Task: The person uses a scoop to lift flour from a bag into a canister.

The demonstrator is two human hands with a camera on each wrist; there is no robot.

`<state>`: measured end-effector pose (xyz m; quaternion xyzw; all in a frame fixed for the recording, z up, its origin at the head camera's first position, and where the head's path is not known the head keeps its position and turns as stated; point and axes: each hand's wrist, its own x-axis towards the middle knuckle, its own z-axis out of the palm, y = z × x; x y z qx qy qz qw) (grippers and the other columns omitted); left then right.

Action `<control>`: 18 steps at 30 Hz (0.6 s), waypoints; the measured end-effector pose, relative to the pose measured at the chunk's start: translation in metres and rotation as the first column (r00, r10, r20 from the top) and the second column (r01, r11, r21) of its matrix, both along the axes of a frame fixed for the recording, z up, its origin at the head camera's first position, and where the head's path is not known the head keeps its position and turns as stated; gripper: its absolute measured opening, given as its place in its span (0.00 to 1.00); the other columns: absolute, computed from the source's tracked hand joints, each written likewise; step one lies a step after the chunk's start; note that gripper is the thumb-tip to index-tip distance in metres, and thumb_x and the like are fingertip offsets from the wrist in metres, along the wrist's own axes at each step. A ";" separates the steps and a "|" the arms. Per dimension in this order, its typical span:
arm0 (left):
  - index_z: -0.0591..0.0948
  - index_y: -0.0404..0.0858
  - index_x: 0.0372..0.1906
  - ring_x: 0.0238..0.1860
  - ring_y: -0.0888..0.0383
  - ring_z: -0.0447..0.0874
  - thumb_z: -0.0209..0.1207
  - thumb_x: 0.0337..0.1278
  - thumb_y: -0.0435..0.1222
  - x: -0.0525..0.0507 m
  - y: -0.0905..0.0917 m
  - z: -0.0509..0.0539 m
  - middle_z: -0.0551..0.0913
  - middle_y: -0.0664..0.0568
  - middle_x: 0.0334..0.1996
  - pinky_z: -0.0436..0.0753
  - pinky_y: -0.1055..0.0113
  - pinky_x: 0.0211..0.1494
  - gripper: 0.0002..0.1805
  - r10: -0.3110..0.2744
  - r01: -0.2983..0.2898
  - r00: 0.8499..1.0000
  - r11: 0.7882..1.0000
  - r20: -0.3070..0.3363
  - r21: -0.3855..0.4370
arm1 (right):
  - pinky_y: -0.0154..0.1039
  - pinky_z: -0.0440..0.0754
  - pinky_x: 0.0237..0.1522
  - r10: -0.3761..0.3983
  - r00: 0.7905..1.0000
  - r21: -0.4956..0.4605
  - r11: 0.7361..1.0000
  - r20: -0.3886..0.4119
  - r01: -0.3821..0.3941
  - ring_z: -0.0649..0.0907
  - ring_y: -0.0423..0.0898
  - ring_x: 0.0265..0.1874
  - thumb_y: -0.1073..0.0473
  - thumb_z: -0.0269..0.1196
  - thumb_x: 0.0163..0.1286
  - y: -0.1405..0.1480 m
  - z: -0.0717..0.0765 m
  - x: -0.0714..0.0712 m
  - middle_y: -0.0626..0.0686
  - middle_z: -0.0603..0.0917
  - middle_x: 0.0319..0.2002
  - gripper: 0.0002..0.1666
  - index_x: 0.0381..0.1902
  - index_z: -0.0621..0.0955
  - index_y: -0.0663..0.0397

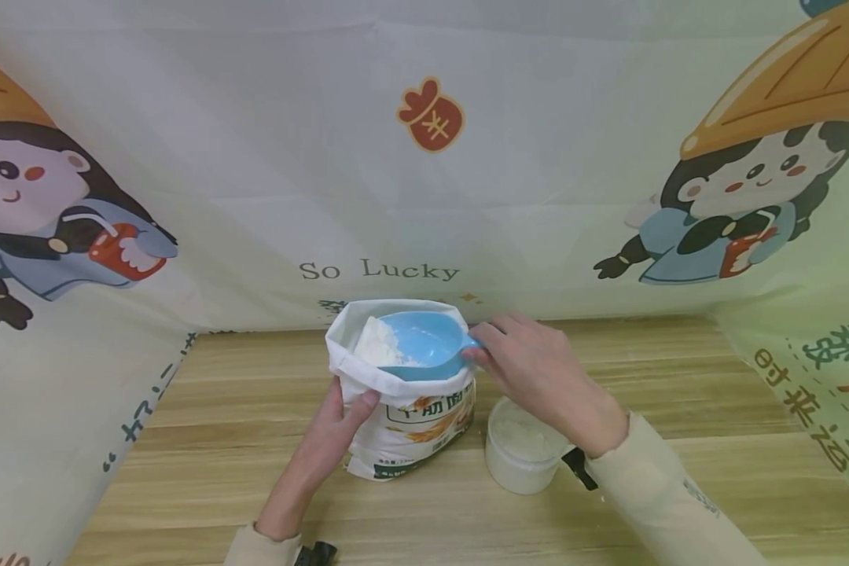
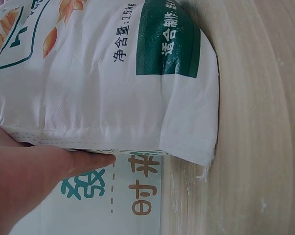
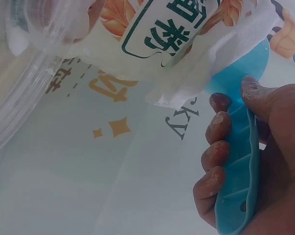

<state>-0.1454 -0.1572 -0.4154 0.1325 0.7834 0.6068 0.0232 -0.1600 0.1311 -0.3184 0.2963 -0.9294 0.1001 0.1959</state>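
Observation:
A blue scoop (image 1: 428, 338) with white flour (image 1: 380, 343) heaped at its front end is at the mouth of a white flour bag (image 1: 403, 428). My right hand (image 1: 531, 369) grips the scoop's ribbed handle (image 3: 237, 169), its fingers dusted with white powder. On the bag's left side, my left hand (image 1: 328, 436) holds the bag just below its folded-out rim, thumb on the front; its other fingers are partly hidden. In the left wrist view, one finger lies along the bag's side seam. Below my right forearm stands a round clear tub (image 1: 520, 464) containing white powder.
The bag and tub stand on a wood-grain tabletop (image 1: 679, 472). A printed cloth (image 1: 290, 157) with cartoon figures rises behind the table and along both sides. Small white specks lie on the wood (image 2: 263, 205) near the bag.

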 end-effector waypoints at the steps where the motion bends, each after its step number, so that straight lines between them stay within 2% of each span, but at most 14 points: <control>1: 0.49 0.47 0.83 0.78 0.39 0.57 0.50 0.80 0.45 0.000 0.000 0.000 0.60 0.41 0.78 0.56 0.31 0.75 0.36 0.000 0.000 1.000 1.000 -0.001 0.001 | 0.47 0.85 0.32 -0.001 1.000 -0.007 1.000 0.004 0.001 0.84 0.52 0.44 0.48 0.65 0.75 0.000 0.000 0.001 0.52 0.87 0.46 0.16 0.50 0.85 0.53; 10: 0.52 0.46 0.82 0.76 0.40 0.60 0.50 0.80 0.44 0.001 0.000 0.000 0.64 0.42 0.76 0.57 0.32 0.75 0.34 -0.001 0.001 1.000 1.000 -0.006 0.008 | 0.48 0.87 0.34 0.004 1.000 -0.059 0.998 -0.009 -0.005 0.86 0.51 0.43 0.49 0.65 0.75 0.004 -0.002 0.003 0.52 0.88 0.45 0.15 0.49 0.85 0.53; 18: 0.55 0.44 0.81 0.75 0.41 0.62 0.50 0.80 0.42 0.000 0.000 0.000 0.66 0.42 0.73 0.60 0.33 0.74 0.33 -0.003 0.004 1.000 1.000 -0.020 0.022 | 0.52 0.88 0.37 -0.002 1.000 -0.067 0.998 0.004 0.003 0.86 0.53 0.44 0.50 0.64 0.76 0.009 0.004 0.004 0.53 0.88 0.46 0.15 0.50 0.85 0.54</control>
